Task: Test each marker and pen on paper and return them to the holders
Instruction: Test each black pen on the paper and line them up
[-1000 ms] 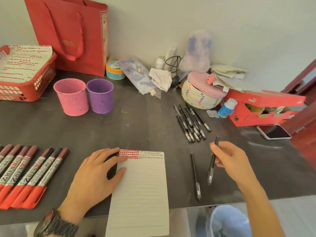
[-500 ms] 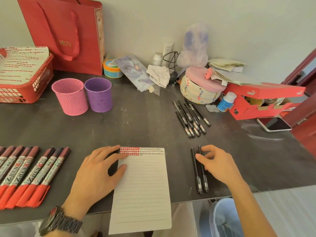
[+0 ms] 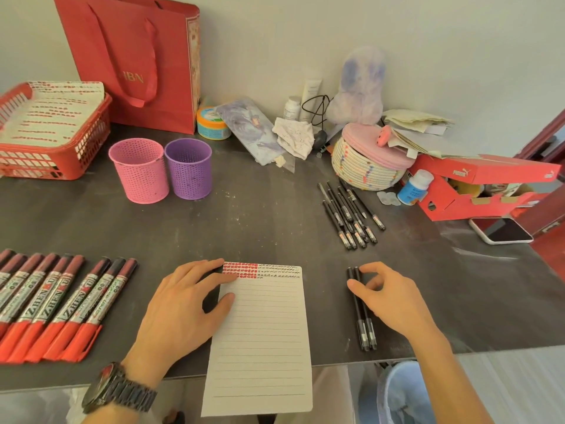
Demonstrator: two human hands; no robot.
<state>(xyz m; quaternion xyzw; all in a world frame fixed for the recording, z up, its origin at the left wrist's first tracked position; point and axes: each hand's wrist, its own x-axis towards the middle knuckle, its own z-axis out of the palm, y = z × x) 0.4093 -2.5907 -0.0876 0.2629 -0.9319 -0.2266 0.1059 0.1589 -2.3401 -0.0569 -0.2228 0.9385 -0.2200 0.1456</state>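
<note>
A lined paper sheet (image 3: 263, 338) lies at the table's front edge, with red and black test marks along its top. My left hand (image 3: 180, 313) rests flat on its left edge, fingers straight. Two black pens (image 3: 363, 328) lie side by side right of the sheet. My right hand (image 3: 388, 298) hovers low over their upper ends, thumb and fingertips touching them with loosely bent fingers. Several more black pens (image 3: 348, 212) lie further back. A row of red markers (image 3: 61, 304) lies at the left. A pink holder (image 3: 139, 169) and a purple holder (image 3: 189, 168) stand with nothing showing above their rims.
A red basket (image 3: 46, 166) with marked sheets sits far left, a red bag (image 3: 137, 62) behind the holders. A woven basket (image 3: 367, 166), a small bottle (image 3: 414, 188), a red shoebox (image 3: 477, 185) and a phone (image 3: 501, 231) crowd the right.
My right hand brought the lifted black pen down and laid it beside the other pen on the table. It still rests on the pair. My left hand stayed on the paper.
</note>
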